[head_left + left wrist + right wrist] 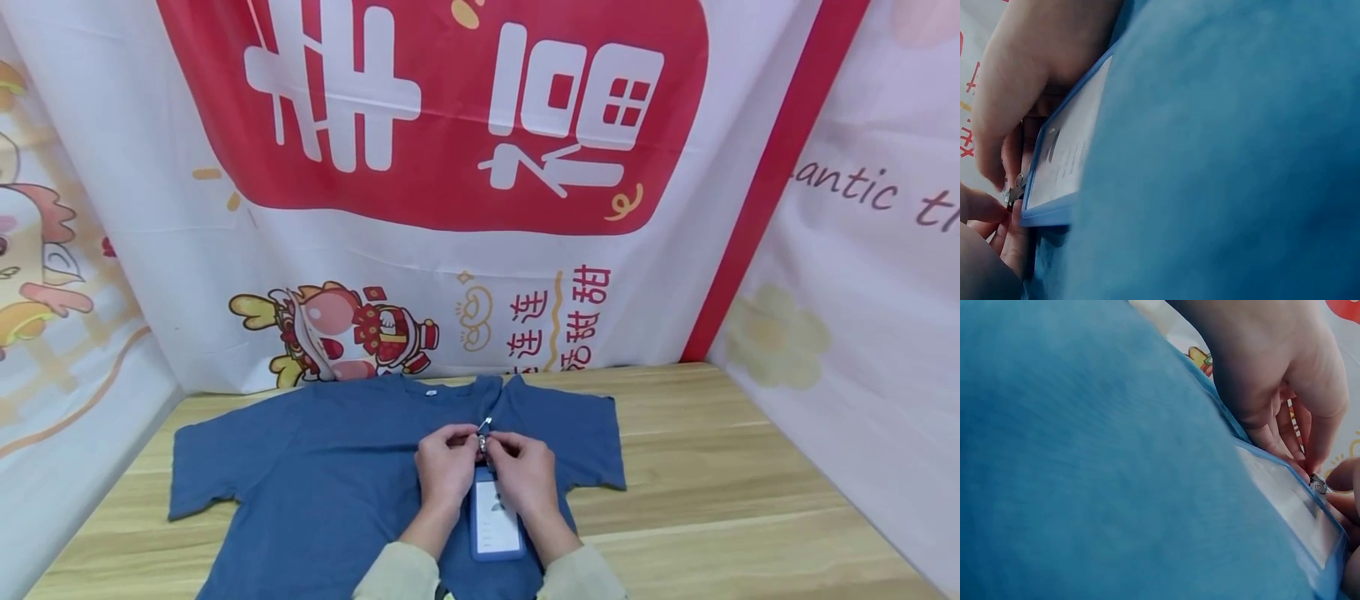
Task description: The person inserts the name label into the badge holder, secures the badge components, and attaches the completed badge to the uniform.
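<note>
A blue badge holder (474,533) with a white card inside lies upright over the front of a dark blue T-shirt (337,475). At its top is a small metal badge clip (482,444), with a thin silver pin-like piece (485,423) sticking out beyond the fingers. My left hand (441,467) pinches the clip from the left, and my right hand (525,477) pinches it from the right. In the right wrist view the clip (1318,484) shows between the fingertips of both hands. Fingers hide part of the clip, so its exact fastening cannot be seen.
The T-shirt lies spread on a wooden table (690,467), its sleeves out to both sides. A printed white and red cloth (420,208) hangs behind the table, and more printed cloth (847,275) hangs at the right. Blue fabric (1222,156) fills much of both wrist views.
</note>
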Motion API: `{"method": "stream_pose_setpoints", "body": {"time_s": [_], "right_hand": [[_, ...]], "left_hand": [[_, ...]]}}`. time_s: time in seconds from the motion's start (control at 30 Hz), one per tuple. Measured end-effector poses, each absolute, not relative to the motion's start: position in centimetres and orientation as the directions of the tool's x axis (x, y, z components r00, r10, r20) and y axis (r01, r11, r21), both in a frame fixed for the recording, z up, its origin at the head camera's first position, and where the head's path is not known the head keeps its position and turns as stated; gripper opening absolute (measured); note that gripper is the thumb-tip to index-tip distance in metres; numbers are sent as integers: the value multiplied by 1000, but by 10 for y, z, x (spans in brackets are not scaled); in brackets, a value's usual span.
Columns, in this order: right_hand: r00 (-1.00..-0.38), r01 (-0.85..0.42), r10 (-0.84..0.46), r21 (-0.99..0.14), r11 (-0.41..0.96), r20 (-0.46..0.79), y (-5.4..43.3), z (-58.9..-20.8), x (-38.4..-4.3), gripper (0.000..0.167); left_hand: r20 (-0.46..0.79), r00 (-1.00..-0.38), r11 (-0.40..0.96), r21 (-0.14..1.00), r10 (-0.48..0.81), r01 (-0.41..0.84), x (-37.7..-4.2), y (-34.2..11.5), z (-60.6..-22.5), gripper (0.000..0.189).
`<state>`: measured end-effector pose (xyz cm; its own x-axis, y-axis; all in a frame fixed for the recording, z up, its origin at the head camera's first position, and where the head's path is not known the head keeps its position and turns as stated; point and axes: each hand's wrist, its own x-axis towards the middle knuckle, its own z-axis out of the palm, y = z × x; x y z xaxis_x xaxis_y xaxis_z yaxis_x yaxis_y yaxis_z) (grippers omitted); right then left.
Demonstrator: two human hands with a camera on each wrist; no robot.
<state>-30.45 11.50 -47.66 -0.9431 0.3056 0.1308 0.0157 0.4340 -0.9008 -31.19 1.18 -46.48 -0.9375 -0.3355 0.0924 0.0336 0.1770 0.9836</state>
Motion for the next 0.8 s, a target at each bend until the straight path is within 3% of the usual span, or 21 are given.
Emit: {"method": "stream_pose_setpoints", "body": {"time_s": [0.17,0.43,0.8], "right_hand": [[-951,-63,228,-850,522,210,112,-479,-300,29],[-940,-191,57,-654,732,338,106,-484,-291,32],[-928,-234,-19,-544,806,371,113,-481,-295,36]], "left_hand": [[123,-947,227,972,-297,55,-313,7,-468,14],[137,-946,286,957,-295,49,-310,-2,-473,12],[205,-935,351,932,-289,96,-315,3,-468,12]]}}
